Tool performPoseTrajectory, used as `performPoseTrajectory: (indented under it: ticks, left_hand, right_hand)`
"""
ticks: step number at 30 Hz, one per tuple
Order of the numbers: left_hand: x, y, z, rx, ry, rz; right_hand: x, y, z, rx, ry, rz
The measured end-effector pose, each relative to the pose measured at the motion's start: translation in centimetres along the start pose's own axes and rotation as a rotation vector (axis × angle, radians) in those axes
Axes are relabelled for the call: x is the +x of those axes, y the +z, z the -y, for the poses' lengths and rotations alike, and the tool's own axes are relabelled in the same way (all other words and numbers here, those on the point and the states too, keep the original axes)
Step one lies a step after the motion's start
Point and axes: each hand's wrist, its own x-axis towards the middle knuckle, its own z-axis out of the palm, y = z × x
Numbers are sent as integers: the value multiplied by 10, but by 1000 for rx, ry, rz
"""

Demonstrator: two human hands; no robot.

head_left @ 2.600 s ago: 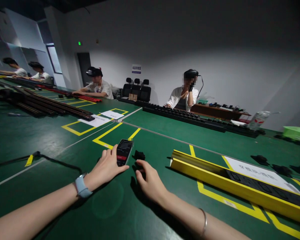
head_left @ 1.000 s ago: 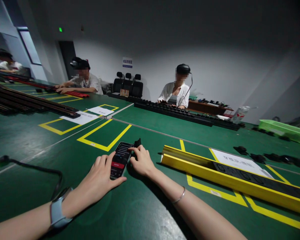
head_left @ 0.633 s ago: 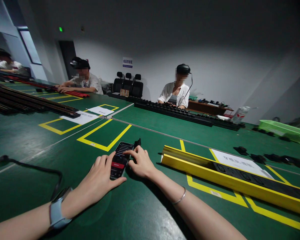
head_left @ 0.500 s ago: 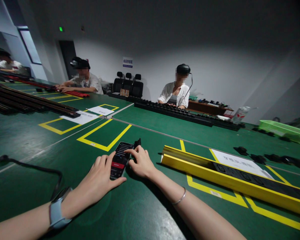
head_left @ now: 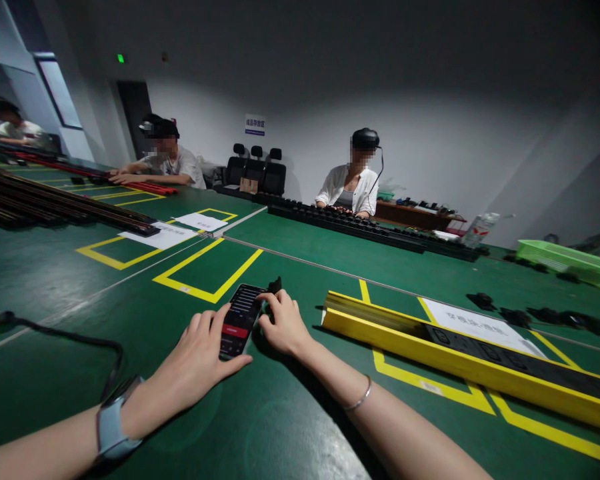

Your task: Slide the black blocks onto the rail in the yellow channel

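Observation:
A smartphone [head_left: 240, 317] lies on the green tabletop in front of me, its dark screen lit with rows of text and a red button. My left hand [head_left: 200, 347] braces its lower left corner, with the fingers along the side and the thumb at the bottom edge. A blue-banded watch [head_left: 114, 427] is on that wrist. My right hand [head_left: 283, 323] is at the phone's right edge, index finger stretched to the upper screen and the other fingers loosely bent. Just beyond it is a small black object [head_left: 275, 285], partly hidden; its kind is unclear.
A long yellow channel [head_left: 405, 337] with black inserts lies to the right, near a paper label [head_left: 475, 323]. A black cable [head_left: 75, 338] curves on the left. Dark strips [head_left: 55, 197] are farther left. A co-worker [head_left: 350, 183] sits opposite; a green basket [head_left: 565, 260] stands far right.
My right index finger has shifted slightly right across the screen, towards its upper right edge. My left hand and the phone have stayed in place.

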Motion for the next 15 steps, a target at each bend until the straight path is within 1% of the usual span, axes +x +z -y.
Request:
performPoseTrajectory:
  ticks: [5, 15]
  left_hand:
    - [-1, 1, 1, -4, -1, -5]
    - [-1, 1, 0, -2, -8, -9]
  right_hand:
    - [0, -1, 0, -6, -37, 29]
    - [1, 0, 0, -31, -37, 29]
